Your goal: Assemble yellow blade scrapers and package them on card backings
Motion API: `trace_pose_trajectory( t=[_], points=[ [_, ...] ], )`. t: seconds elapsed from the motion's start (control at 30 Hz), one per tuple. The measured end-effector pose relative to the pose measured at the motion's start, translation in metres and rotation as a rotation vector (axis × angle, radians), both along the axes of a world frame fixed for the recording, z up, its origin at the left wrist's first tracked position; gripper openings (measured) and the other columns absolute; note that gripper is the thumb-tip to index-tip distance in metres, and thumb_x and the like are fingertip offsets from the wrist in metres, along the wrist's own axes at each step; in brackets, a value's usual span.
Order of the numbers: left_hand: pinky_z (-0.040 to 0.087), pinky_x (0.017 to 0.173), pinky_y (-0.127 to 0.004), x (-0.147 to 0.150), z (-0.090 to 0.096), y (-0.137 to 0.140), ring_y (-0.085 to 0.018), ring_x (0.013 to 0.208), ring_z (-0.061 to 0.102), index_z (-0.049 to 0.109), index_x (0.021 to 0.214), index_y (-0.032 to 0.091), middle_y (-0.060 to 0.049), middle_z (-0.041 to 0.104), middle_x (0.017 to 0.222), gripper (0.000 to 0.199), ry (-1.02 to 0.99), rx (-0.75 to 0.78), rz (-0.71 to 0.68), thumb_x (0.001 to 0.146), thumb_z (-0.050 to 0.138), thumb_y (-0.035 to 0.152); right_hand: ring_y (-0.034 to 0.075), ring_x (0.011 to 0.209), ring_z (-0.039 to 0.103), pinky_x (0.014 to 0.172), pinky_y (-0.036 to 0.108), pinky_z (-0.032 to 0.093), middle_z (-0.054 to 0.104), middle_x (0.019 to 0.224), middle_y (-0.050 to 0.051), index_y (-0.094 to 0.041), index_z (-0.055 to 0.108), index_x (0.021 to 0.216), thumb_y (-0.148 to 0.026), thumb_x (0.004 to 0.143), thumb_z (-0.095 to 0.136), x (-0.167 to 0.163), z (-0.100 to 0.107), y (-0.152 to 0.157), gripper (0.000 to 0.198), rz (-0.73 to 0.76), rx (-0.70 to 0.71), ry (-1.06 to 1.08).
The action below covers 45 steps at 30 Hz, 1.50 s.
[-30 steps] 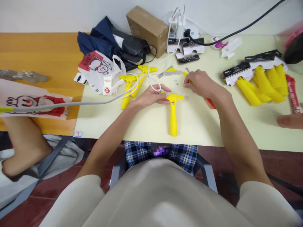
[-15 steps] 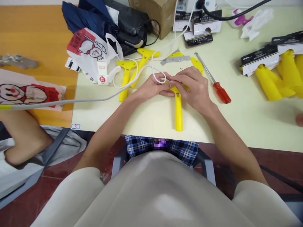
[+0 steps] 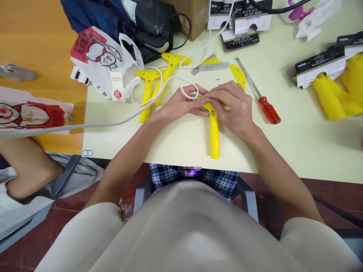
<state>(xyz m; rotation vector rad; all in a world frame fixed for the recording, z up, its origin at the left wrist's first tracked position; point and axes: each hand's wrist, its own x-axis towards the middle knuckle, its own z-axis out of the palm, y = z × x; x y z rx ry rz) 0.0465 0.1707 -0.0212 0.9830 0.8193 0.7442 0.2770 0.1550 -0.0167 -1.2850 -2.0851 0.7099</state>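
A yellow scraper (image 3: 214, 136) lies with its handle towards me, near the front edge of the table. My left hand (image 3: 181, 102) is closed on the left side of its head, fingertips pinched together. From the right, my right hand (image 3: 235, 107) also grips the head, thumb and forefinger meeting the left fingertips. The fingers hide most of the head. Beyond them lie tiny metal bits (image 3: 218, 79), a flat metal blade strip (image 3: 214, 67) and a loose yellow plate (image 3: 238, 75). A screwdriver with a red handle (image 3: 269, 110) rests right of my right hand.
Two more yellow scrapers (image 3: 147, 92) lie to the left, crossed by a white cable (image 3: 121, 122) that loops over my left hand. A plastic bag (image 3: 102, 56) and a box (image 3: 195, 17) stand behind. Packaged yellow scrapers (image 3: 329, 98) lie right. A neighbour's arm (image 3: 28, 166) shows left.
The view has shifted slightly. Both hands keep the same hold on the scraper head. A second tiny metal bit now shows just beyond my right fingers.
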Motion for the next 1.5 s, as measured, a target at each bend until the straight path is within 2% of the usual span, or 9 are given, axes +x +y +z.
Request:
trace_pose_trajectory(
  t=[0.13,0.27,0.4,0.53,0.67,0.87,1.03,1.3,1.5],
  points=[
    [0.078,0.106,-0.042,0.001,-0.002,0.0,-0.021,0.099,0.092,0.073,0.116,0.021,0.001,0.089,0.105,0.041,-0.013,-0.02,0.03,0.095,0.102,0.04,0.033,0.146,0.063,0.138,0.069,0.047,0.073,0.148,0.007,-0.039,0.083,0.134,-0.071,0.117,0.045,0.0,0.006,-0.003,0.053,0.003,-0.059,-0.028],
    [0.076,0.113,-0.049,0.002,-0.004,-0.001,-0.025,0.109,0.092,0.071,0.122,0.02,-0.002,0.09,0.108,0.04,-0.021,-0.035,0.079,0.098,0.098,0.037,0.033,0.15,0.06,0.143,0.07,0.045,0.068,0.156,0.007,-0.038,0.082,0.13,-0.072,0.114,0.055,-0.001,0.006,-0.004,0.047,0.001,-0.044,0.004],
    [0.073,0.119,-0.051,0.004,-0.005,-0.004,-0.026,0.116,0.091,0.073,0.125,0.02,-0.004,0.09,0.112,0.042,0.021,-0.027,0.112,0.1,0.097,0.043,0.033,0.151,0.063,0.142,0.065,0.052,0.069,0.154,0.01,-0.032,0.084,0.124,-0.07,0.11,0.068,-0.002,0.008,-0.004,0.043,-0.033,-0.061,0.057],
    [0.07,0.123,-0.056,0.006,-0.003,-0.006,-0.028,0.121,0.09,0.075,0.127,0.02,-0.005,0.09,0.111,0.042,0.036,-0.009,0.13,0.101,0.097,0.045,0.033,0.149,0.065,0.142,0.064,0.053,0.072,0.148,0.011,-0.032,0.085,0.127,-0.072,0.105,0.076,-0.004,0.012,-0.004,0.047,-0.072,-0.093,0.091],
    [0.068,0.126,-0.059,0.006,0.001,-0.007,-0.03,0.128,0.088,0.075,0.127,0.019,-0.004,0.089,0.109,0.042,0.059,-0.015,0.135,0.101,0.096,0.045,0.032,0.147,0.066,0.143,0.064,0.053,0.072,0.146,0.011,-0.032,0.086,0.122,-0.068,0.109,0.072,-0.005,0.013,-0.004,0.041,-0.061,-0.094,0.091],
    [0.068,0.127,-0.056,0.005,0.001,-0.007,-0.028,0.126,0.089,0.076,0.126,0.019,-0.002,0.088,0.106,0.036,0.012,-0.018,0.119,0.102,0.095,0.038,0.031,0.144,0.066,0.14,0.063,0.056,0.073,0.144,0.01,-0.034,0.085,0.125,-0.063,0.11,0.071,-0.005,0.012,-0.006,0.035,-0.079,-0.058,0.082],
    [0.066,0.129,-0.059,0.004,0.0,-0.007,-0.029,0.128,0.088,0.075,0.128,0.018,-0.003,0.087,0.107,0.034,-0.003,-0.019,0.11,0.101,0.092,0.03,0.033,0.145,0.067,0.139,0.065,0.057,0.073,0.144,0.012,-0.032,0.084,0.134,-0.069,0.106,0.077,-0.007,0.01,-0.006,0.047,-0.102,-0.05,0.062],
    [0.063,0.13,-0.065,0.004,0.002,-0.006,-0.037,0.143,0.083,0.075,0.127,0.019,-0.005,0.087,0.112,0.033,0.032,-0.036,0.111,0.099,0.091,0.029,0.024,0.132,0.073,0.13,0.054,0.064,0.074,0.133,0.01,-0.027,0.087,0.111,-0.063,0.109,0.076,-0.012,0.011,-0.007,0.038,-0.15,-0.005,0.172],
    [0.066,0.129,-0.063,0.005,0.003,-0.006,-0.034,0.137,0.086,0.074,0.128,0.019,-0.003,0.089,0.109,0.029,0.009,-0.038,0.101,0.102,0.085,0.026,0.031,0.148,0.064,0.138,0.06,0.058,0.069,0.148,0.013,-0.027,0.084,0.122,-0.066,0.11,0.072,-0.01,0.006,-0.006,0.042,-0.121,-0.021,0.053]
  ],
)
